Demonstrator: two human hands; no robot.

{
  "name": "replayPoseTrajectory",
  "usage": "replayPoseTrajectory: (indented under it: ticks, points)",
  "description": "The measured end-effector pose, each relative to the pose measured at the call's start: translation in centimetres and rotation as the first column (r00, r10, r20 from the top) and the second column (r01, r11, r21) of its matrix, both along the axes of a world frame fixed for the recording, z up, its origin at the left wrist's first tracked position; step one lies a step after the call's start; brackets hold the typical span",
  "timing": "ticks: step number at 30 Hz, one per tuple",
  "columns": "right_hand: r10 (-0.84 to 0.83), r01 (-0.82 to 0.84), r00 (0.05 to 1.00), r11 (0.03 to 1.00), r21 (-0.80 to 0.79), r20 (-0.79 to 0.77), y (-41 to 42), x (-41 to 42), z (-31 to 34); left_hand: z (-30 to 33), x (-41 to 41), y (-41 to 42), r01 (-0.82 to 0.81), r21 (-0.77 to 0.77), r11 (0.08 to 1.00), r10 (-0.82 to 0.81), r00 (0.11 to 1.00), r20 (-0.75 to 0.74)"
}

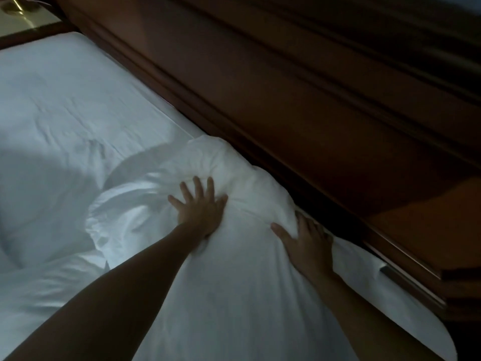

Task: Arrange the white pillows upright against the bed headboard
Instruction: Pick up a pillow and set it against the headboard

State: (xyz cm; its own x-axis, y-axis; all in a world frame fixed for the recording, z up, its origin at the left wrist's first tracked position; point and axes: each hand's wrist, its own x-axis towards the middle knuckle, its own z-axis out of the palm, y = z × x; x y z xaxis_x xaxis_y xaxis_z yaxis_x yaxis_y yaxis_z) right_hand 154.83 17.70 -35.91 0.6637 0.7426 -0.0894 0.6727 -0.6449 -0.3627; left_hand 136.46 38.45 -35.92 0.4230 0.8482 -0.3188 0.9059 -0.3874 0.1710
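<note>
A large white pillow [234, 269] lies along the dark wooden headboard [299, 87], its far corner bunched up against the wood. My left hand [200, 207] presses flat on the pillow's upper part, fingers spread and straight. My right hand [304, 238] rests on the pillow's edge beside the headboard, thumb out, fingertips sunk into a fold of the fabric. Whether those fingers grip the cloth is not plain. No other pillow is clearly visible in the dim light.
The white bed sheet [65, 113] stretches to the left, rumpled near the pillow. A nightstand [23, 19] with a glossy top stands at the far upper left corner. A wooden ledge [429, 230] juts out at the right.
</note>
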Motion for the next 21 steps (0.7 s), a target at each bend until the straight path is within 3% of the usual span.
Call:
replayPoseTrajectory:
  ticks: [6, 10, 15, 21]
  points:
    - [0.032, -0.042, 0.994, 0.995, 0.090, 0.108, 0.4, -0.6, -1.0, -0.2, 0.6, -1.2, 0.036, 0.057, 0.998, -0.036, 0.999, 0.002]
    - [0.146, -0.163, 0.974, 0.983, 0.085, 0.176, 0.3, -1.8, -0.4, 1.4, -0.1, -2.3, 0.004, 0.060, 0.998, -0.016, 0.982, 0.191]
    - [0.213, -0.259, 0.949, 0.947, 0.192, 0.231, 0.2, -3.0, 3.8, 6.0, -1.0, -3.2, -0.156, 0.026, 0.987, 0.118, 0.838, 0.532]
    - [0.189, -0.370, 0.899, 0.811, 0.452, 0.396, 0.6, -3.8, 11.9, 12.9, -1.9, -3.0, -0.241, 0.001, 0.970, 0.165, 0.669, 0.725]
